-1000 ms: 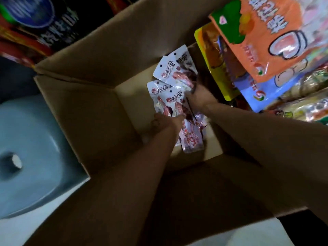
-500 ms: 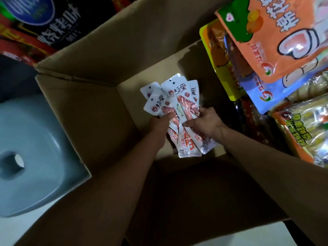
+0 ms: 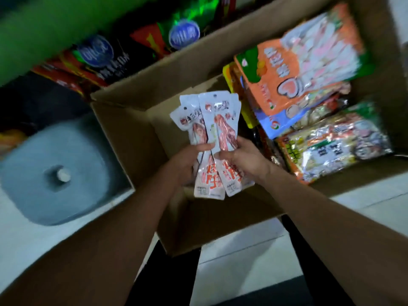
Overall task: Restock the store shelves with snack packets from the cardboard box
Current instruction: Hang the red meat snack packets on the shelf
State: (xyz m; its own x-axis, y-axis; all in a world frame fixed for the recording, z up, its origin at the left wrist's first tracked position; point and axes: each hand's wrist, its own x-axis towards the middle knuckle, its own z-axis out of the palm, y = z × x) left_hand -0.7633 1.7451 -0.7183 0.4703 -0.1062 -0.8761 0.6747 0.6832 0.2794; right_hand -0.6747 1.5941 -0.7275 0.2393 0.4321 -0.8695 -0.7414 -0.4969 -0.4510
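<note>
Our fingers (image 3: 206, 147) curl round a fanned bunch of packets (image 3: 213, 138), left hand (image 3: 187, 162) and right hand (image 3: 245, 159) both gripping mid-length, long axes upright, tops pointing away, held above the box's (image 3: 123, 133) open bare left side, bigger bags (image 3: 304, 62) crowding the right.

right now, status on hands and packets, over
Left hand and right hand both gripping the fanned white-and-red snack packets. Held above the open brown cardboard box. Nothing in the way.
</note>
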